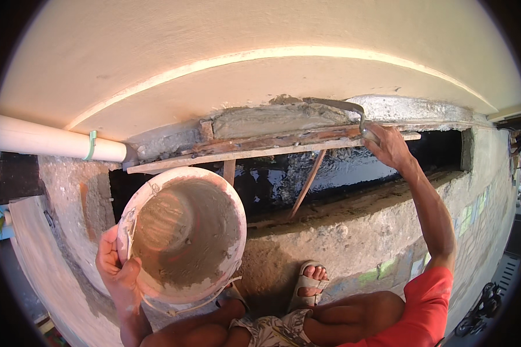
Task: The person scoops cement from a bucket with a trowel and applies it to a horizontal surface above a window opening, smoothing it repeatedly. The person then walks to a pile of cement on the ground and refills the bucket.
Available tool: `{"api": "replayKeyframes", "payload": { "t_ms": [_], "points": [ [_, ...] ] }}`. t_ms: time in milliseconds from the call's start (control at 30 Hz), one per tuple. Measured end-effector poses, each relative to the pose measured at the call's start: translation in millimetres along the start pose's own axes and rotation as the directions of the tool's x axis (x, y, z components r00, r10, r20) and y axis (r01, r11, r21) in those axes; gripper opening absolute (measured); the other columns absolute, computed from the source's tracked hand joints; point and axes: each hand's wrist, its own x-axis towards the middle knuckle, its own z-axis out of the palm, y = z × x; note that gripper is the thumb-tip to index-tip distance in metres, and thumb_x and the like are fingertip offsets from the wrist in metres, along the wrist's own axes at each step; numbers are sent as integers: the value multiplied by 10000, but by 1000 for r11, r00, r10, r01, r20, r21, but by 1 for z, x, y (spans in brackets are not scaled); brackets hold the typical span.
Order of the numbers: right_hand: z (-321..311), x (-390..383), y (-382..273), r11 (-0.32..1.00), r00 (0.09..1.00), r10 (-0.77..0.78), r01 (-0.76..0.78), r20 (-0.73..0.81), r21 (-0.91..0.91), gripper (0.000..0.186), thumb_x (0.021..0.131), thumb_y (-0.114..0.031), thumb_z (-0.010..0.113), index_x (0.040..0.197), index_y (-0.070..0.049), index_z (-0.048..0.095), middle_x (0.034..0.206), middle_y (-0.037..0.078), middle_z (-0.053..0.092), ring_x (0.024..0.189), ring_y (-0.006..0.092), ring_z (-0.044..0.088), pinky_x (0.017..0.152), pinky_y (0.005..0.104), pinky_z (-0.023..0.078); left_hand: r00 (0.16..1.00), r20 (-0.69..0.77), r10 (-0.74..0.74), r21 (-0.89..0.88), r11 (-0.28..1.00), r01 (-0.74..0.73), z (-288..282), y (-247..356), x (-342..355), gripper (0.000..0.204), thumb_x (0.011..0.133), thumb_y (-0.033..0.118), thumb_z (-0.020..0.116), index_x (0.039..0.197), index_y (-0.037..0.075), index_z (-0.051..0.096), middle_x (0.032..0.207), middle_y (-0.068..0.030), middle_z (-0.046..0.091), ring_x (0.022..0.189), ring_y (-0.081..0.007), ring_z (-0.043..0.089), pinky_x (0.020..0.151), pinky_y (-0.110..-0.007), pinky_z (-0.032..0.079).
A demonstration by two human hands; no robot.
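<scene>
My left hand (120,267) grips the rim of a round bucket (214,191), tilted so that its mouth faces me. Grey mortar (182,254) coats the inside of the bucket, and a thin cord handle hangs at its near side. My right hand (388,146) is closed round the handle of a trowel (341,105). The trowel's narrow dark blade points left over a bed of wet mortar (272,120) at the foot of the wall. Wooden boards (283,143) edge that mortar on the near side.
Below the boards lies an open channel with dark water (347,176), crossed by wooden props (308,184). A white pipe (52,139) runs along the left. The cream wall (249,81) rises ahead. My sandalled foot (308,283) stands on the concrete ledge (359,243).
</scene>
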Motion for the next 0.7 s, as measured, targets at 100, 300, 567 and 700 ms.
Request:
{"api": "replayKeyframes", "payload": {
  "t_ms": [100,300,567,700],
  "points": [
    [1,7,-4,997,999,2,2,53,-83,331,829,-174,656,1140,-65,620,904,229,681,860,444,643,748,507,514,1000,2,-16,5,1000,16,1,3,1,585,630,-84,435,1208,-83,531,1123,-132,642,1032,-148,608,987,-273,428],
    [-5,7,-15,993,992,102,-98,70,-65,283,835,-172,637,1104,-82,620,881,236,675,846,452,637,745,517,508,999,6,-33,1,999,33,3,4,-3,595,622,-86,437,1211,-83,529,1128,-135,642,1042,-154,612,990,-277,429],
    [-13,8,-24,991,993,85,-77,76,-106,239,832,-174,639,1049,-76,626,808,226,675,792,460,638,722,528,514,999,-12,-38,17,999,38,6,0,-5,605,616,-97,422,1212,-85,524,1126,-136,642,1046,-155,615,989,-279,432],
    [-10,2,-21,993,994,86,-80,72,-83,266,828,-168,636,1078,-77,623,804,227,673,796,460,641,732,525,518,998,11,-56,31,998,56,6,0,-4,601,612,-104,426,1205,-83,525,1123,-130,636,1044,-152,609,990,-277,430]
  ]
}}
